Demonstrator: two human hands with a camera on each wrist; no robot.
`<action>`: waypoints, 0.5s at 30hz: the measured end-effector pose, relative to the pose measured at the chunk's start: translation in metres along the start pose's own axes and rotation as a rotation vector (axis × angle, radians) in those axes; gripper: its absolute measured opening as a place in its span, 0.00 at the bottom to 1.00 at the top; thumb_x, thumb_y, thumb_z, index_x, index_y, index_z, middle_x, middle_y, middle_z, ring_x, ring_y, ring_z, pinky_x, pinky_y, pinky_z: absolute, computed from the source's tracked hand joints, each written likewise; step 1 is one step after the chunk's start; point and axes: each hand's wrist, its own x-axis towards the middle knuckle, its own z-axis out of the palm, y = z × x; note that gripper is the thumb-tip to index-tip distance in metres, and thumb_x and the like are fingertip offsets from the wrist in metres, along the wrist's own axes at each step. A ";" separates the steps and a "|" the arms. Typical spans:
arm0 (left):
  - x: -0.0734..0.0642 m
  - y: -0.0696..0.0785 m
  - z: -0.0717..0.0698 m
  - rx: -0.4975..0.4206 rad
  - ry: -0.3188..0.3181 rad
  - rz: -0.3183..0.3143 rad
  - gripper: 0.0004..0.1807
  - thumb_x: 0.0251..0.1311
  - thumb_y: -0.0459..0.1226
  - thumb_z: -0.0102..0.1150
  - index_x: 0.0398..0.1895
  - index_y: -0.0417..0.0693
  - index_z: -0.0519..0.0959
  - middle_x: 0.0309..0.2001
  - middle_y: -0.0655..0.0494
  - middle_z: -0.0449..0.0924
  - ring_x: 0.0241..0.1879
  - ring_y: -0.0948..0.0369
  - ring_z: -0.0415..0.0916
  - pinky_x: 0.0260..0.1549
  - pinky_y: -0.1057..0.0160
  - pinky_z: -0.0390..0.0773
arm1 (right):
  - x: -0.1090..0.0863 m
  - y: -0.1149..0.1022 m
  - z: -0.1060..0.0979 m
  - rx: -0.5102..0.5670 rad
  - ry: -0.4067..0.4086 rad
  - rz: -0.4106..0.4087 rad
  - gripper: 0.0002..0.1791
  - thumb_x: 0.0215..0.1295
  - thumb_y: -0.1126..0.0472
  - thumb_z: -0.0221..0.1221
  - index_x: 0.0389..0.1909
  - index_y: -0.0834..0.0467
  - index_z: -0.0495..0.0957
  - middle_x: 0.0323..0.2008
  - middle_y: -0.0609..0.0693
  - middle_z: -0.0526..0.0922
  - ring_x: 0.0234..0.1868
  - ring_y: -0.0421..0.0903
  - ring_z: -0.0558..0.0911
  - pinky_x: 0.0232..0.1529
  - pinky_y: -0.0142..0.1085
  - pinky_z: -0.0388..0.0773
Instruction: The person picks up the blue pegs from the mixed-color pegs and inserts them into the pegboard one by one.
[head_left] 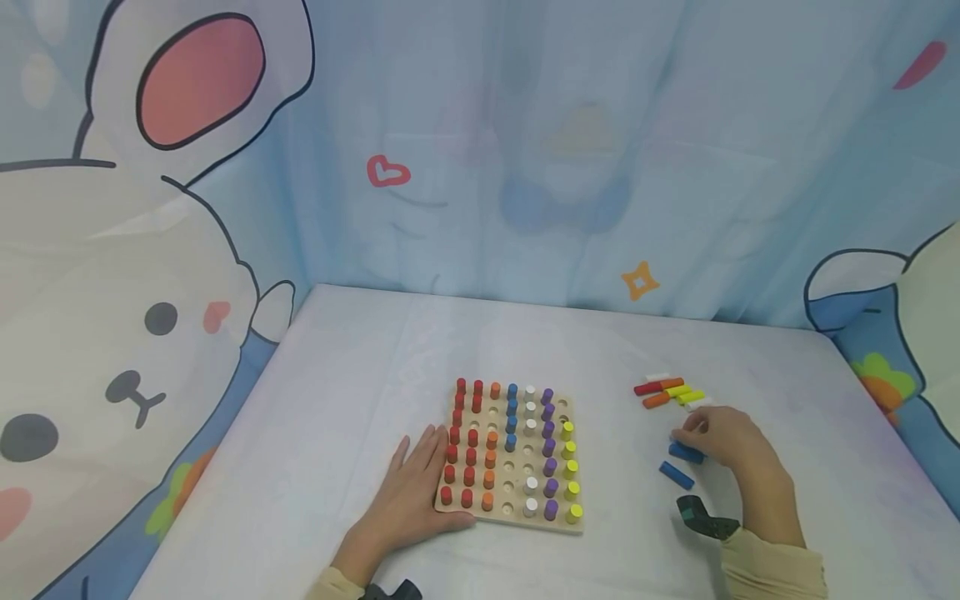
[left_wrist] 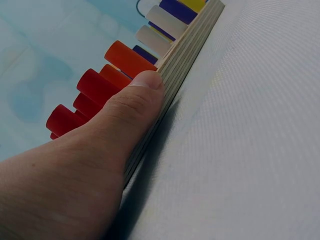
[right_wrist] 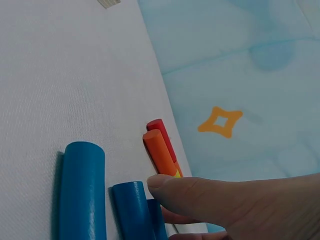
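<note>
A square wooden pegboard (head_left: 517,517) stands on the table, with upright red, orange, blue, white, purple and yellow pegs in columns and several bare holes. My left hand (head_left: 412,492) rests against its left side, fingers spread and straight. In the left wrist view, the left thumb (left_wrist: 135,100) lies along the board's front edge, close to an orange peg (left_wrist: 129,59). Off to the right, my right hand (head_left: 723,435) pinches at a blue peg (right_wrist: 157,220), which the hand mostly hides. Two more blue pegs, a nearer one (head_left: 677,475) and one by the fingertips (head_left: 686,452), lie beside it.
Behind the right hand lie loose pegs: red (head_left: 647,388), orange (head_left: 656,400), yellow (head_left: 690,397) and white. A cartoon-printed curtain (head_left: 480,233) borders the white table (head_left: 360,350) at the back and sides.
</note>
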 end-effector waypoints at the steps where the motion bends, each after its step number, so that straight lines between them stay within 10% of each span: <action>1: 0.000 0.000 0.000 0.001 -0.002 -0.001 0.68 0.39 0.80 0.45 0.76 0.45 0.45 0.76 0.52 0.47 0.76 0.56 0.40 0.72 0.45 0.38 | 0.000 0.000 0.000 -0.002 -0.001 -0.003 0.25 0.60 0.47 0.61 0.43 0.66 0.77 0.37 0.63 0.79 0.36 0.53 0.74 0.36 0.46 0.78; 15: 0.000 0.002 -0.002 -0.008 -0.014 -0.005 0.67 0.39 0.79 0.46 0.76 0.45 0.45 0.76 0.52 0.47 0.76 0.56 0.39 0.72 0.45 0.38 | -0.001 -0.003 0.000 -0.001 -0.007 -0.022 0.19 0.59 0.51 0.62 0.38 0.65 0.79 0.31 0.55 0.79 0.34 0.50 0.74 0.35 0.43 0.78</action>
